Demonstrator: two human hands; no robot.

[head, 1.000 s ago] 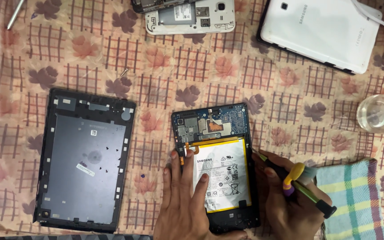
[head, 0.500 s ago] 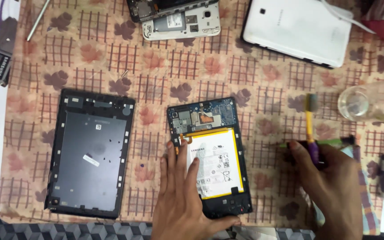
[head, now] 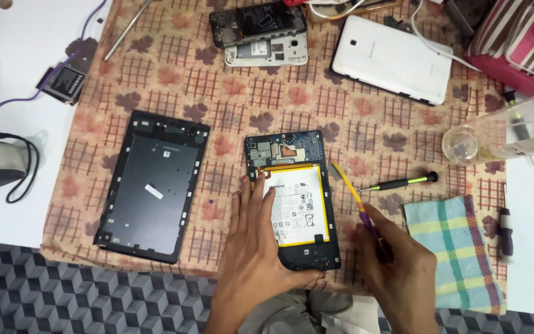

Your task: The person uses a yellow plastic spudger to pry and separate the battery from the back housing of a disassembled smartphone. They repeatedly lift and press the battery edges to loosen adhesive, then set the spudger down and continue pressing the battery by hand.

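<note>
- Two opened dark tablet bodies are seen: one with a white battery [head: 295, 201], one an empty black back frame [head: 152, 185].
- One white closed tablet [head: 394, 59] is seen.
- Two hands are counted: left hand [head: 254, 247], right hand [head: 400, 272].

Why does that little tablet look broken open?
The small tablet under the left hand lies with its back off, battery and circuit board bare. Its dark back cover sits apart to the left. The right hand holds a yellow-and-purple tool.

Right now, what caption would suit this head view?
Left hand steadies an opened tablet; right hand holds a yellow-and-purple pry tool.
</note>
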